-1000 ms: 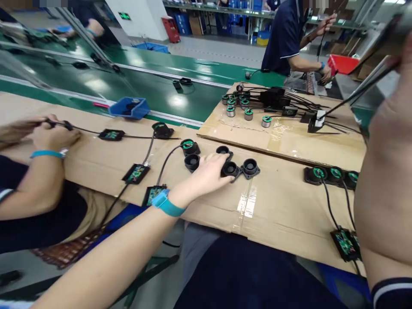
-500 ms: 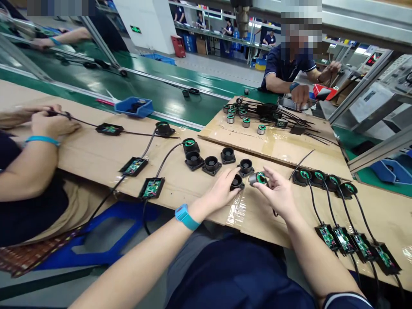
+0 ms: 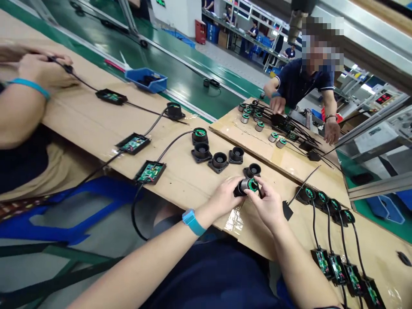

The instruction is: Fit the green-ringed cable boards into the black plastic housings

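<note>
My left hand holds a black round housing just above the cardboard-covered bench. My right hand grips a silver cylinder with a green top and presses it against the housing's mouth. A thin black cable with a flat black end piece trails from my right hand to the right. Several empty black housings lie just beyond my hands, one right behind them.
Several finished housings with green tops and cabled green circuit boards lie at right. More boards and cables lie at left, near a seated person's arm. A co-worker leans over a raised cardboard sheet. A blue bin sits by the green conveyor.
My right hand came down from the upper right with the cylinder and cable. My left hand picked a housing from the row, and the two parts now meet.
</note>
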The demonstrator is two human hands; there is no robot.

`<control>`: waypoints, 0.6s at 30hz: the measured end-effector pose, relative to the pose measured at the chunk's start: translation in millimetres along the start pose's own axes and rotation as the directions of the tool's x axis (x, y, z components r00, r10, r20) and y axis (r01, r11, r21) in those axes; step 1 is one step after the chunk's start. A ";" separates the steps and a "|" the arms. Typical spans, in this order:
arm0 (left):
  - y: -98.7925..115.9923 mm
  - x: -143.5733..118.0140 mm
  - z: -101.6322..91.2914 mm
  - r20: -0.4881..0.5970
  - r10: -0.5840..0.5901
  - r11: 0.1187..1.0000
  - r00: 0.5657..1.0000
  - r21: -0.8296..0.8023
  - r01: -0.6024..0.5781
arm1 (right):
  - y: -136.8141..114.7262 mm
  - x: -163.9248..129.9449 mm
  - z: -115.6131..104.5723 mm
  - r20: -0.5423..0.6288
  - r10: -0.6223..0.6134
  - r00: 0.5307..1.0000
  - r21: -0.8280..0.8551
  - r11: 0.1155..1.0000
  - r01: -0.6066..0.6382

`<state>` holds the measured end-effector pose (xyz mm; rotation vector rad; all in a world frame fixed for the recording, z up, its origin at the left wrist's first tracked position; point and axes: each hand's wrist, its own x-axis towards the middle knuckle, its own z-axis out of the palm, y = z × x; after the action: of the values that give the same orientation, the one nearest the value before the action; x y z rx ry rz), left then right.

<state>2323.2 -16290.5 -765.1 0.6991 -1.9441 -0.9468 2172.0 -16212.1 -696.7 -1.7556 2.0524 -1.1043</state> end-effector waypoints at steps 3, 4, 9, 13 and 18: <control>1.3 -1.1 0.8 -0.014 0.069 0.997 0.998 0.041 -0.068 | -0.7 -3.0 10.5 -0.005 -0.118 0.993 -0.121 0.986 0.117; 1.2 -1.3 1.1 -0.015 0.083 0.995 0.996 0.049 -0.082 | -1.1 -4.2 13.4 -0.004 -0.141 0.990 -0.152 0.979 0.139; -1.7 -1.3 3.1 -0.037 0.078 0.996 0.996 0.042 -0.077 | -5.9 -7.6 19.6 -0.007 -0.134 0.991 -0.231 0.965 0.128; -1.0 -1.2 2.6 -0.022 0.081 0.996 0.996 0.038 -0.080 | -12.0 -5.3 15.1 0.016 -0.131 0.991 -0.262 0.956 0.130; 3.0 0.0 -1.1 0.005 0.027 0.999 1.000 -0.037 -0.027 | -17.4 0.1 11.1 0.135 -0.138 0.981 -0.321 0.931 0.175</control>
<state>2323.8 -16289.2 -762.3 0.6485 -1.9315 -0.9663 2191.7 -16216.6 -692.9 -2.1186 2.1593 -0.7071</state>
